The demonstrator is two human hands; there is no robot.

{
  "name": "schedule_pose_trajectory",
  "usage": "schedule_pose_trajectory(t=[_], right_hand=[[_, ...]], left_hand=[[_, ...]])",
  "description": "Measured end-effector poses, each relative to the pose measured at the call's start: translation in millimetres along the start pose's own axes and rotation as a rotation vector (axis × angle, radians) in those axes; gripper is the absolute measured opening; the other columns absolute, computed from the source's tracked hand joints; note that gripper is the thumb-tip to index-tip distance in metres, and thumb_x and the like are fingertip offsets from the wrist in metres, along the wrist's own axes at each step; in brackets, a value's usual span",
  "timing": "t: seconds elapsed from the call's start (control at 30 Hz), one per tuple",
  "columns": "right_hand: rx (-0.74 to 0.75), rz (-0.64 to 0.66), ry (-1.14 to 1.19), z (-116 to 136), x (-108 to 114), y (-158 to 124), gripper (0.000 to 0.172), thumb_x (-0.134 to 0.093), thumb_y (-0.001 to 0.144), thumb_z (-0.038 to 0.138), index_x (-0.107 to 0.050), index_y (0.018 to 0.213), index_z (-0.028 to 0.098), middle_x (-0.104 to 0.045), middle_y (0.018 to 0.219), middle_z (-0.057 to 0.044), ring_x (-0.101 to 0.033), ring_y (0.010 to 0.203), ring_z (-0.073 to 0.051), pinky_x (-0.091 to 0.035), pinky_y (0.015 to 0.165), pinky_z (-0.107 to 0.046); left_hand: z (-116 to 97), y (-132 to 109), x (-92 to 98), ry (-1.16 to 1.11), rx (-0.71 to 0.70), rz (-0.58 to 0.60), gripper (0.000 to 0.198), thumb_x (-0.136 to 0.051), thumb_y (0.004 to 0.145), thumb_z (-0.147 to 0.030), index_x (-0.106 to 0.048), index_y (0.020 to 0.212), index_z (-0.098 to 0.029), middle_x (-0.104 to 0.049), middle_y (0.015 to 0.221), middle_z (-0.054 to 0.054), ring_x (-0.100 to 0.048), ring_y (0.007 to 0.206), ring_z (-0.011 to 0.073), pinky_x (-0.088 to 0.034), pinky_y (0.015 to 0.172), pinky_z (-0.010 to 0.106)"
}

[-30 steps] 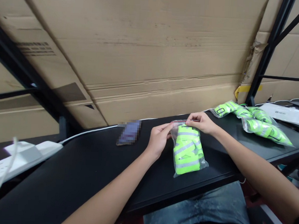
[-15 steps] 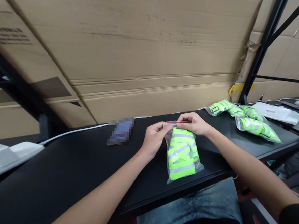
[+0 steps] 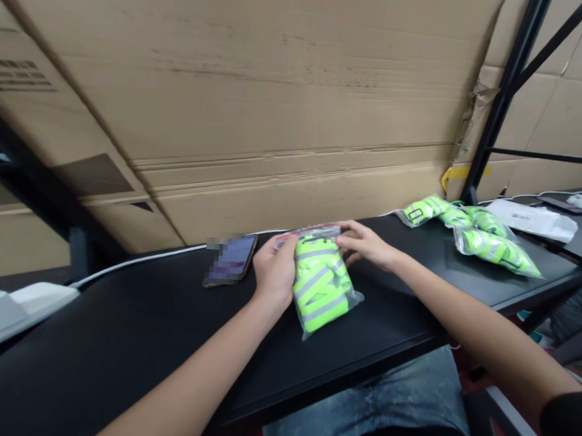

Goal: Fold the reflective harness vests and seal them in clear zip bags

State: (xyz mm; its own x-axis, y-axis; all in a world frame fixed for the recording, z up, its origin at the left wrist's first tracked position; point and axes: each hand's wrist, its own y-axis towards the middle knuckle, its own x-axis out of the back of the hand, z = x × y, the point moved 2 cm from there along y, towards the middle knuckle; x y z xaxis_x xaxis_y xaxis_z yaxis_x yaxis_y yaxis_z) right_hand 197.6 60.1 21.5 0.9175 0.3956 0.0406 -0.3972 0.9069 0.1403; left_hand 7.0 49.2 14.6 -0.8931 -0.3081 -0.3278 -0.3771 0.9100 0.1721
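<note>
A clear zip bag holds folded neon yellow-green straps with silver reflective bands. A red line runs along its top edge. My left hand is closed around the bag's upper left side, thumb in front and fingers hidden behind. At the upper right corner, my right hand grips the bag's edge with bent fingers. The bag leans over the black table, its lower end tilted toward me; whether it touches the tabletop I cannot tell.
Several similar filled bags lie at the right beside a white plastic packet. A phone, partly blurred out, rests left of my left hand. A white device sits far left, with a cable along the cardboard wall.
The bag has shifted left and turned slightly. My left hand has moved left, from pinching the top edge to wrapping the side. My right hand has slid to the upper right corner.
</note>
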Motion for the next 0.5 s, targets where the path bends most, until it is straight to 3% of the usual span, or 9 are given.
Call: schedule_pose_trajectory(t=[0.1,0.17,0.27,0.4,0.5], right_hand=[[0.041,0.047,-0.09,-8,-15,0,0.087,-0.088,0.063,0.044,-0.045,0.137,0.027,-0.059,0.116,-0.008,-0.064,0.094,-0.02,-0.057,0.077,-0.034],[0.095,0.055,-0.159,-13,-22,1,0.099,-0.089,0.063,0.04,-0.038,0.147,0.029,-0.056,0.124,-0.01,-0.063,0.097,-0.02,-0.055,0.086,-0.038],[0.245,0.051,-0.223,-13,-16,7,0.081,-0.083,0.07,0.037,-0.049,0.144,0.03,-0.057,0.129,-0.008,-0.061,0.107,-0.023,-0.051,0.097,-0.043],[0.448,-0.172,-0.488,12,33,10,0.063,-0.074,0.079,0.035,-0.057,0.14,0.03,-0.056,0.131,-0.008,-0.055,0.12,-0.026,-0.041,0.108,-0.045],[0.43,-0.365,-0.752,37,88,2,0.061,-0.069,0.082,0.032,-0.055,0.142,0.029,-0.059,0.127,-0.01,-0.056,0.118,-0.027,-0.04,0.109,-0.048]], left_hand=[[-1,5,3.0,-0.073,0.041,-0.142,0.014,-0.073,0.063,-0.021,-0.067,0.075,-0.017,-0.068,0.072,0.001,-0.063,0.066,0.0153,-0.052,0.06,0.023],[-1,7,2.7,-0.13,0.065,-0.158,0.013,-0.074,0.063,-0.019,-0.065,0.073,-0.017,-0.068,0.074,0.001,-0.065,0.068,0.0156,-0.054,0.062,0.023],[-3,10,0.8,-0.211,0.081,-0.055,0.014,-0.073,0.066,-0.021,-0.063,0.075,-0.016,-0.068,0.075,0.003,-0.066,0.072,0.0151,-0.055,0.069,0.024],[0,8,1.7,-0.117,0.171,0.133,0.024,-0.063,0.079,-0.037,-0.061,0.082,-0.014,-0.068,0.074,0.008,-0.068,0.073,0.0202,-0.057,0.068,0.032],[7,1,1.5,0.087,0.2,0.261,0.027,-0.065,0.076,-0.038,-0.062,0.087,-0.014,-0.067,0.072,0.007,-0.067,0.067,0.021,-0.055,0.057,0.031]])
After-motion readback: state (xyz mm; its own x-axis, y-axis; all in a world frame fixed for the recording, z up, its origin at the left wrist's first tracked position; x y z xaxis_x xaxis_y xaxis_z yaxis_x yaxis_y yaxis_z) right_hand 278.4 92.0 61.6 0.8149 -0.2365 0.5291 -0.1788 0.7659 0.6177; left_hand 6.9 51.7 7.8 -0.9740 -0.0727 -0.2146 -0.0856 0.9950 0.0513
